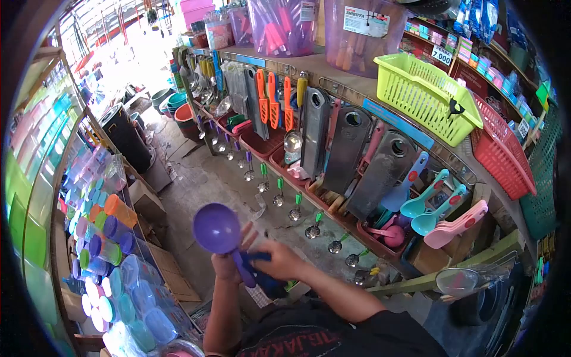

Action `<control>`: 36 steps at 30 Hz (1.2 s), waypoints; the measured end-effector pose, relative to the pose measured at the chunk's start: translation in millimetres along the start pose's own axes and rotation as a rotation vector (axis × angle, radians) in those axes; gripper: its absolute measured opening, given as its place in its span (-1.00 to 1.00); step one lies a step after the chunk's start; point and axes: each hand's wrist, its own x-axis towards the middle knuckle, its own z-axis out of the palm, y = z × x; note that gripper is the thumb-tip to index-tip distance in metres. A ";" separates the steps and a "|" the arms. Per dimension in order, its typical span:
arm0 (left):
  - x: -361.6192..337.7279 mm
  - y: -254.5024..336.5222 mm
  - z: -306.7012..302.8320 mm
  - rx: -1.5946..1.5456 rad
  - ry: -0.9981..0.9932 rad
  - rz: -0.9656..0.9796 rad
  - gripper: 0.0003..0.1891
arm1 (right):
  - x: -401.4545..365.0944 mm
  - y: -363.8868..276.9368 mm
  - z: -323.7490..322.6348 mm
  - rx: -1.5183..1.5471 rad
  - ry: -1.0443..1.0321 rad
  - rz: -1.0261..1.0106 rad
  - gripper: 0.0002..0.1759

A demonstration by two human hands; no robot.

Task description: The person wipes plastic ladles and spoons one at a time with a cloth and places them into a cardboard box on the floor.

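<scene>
A purple ladle (pixel 216 228) with a round, deep bowl is in front of my body, its bowl up and to the left. My left hand (pixel 226 268) is around the ladle's handle just below the bowl, some fingertips showing beyond it. My right hand (pixel 282 260) grips a dark blue cloth (pixel 269 284) close against the handle. Part of the cloth hangs below that hand. Where the cloth meets the handle is partly hidden by my fingers.
On the right, a rack holds small ladles (pixel 295 213), orange-handled tools (pixel 272 101), grey metal blades and turquoise ladles (pixel 424 221). A lime basket (pixel 425 95) sits above. Plastic jars (pixel 110 250) line the left shelf. A concrete aisle (pixel 184 199) runs between.
</scene>
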 end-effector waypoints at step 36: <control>1.6 -215.8 -2.1 1.271 -0.158 -0.289 -0.56 | -149.8 123.4 -8.3 -0.272 0.200 0.667 -0.47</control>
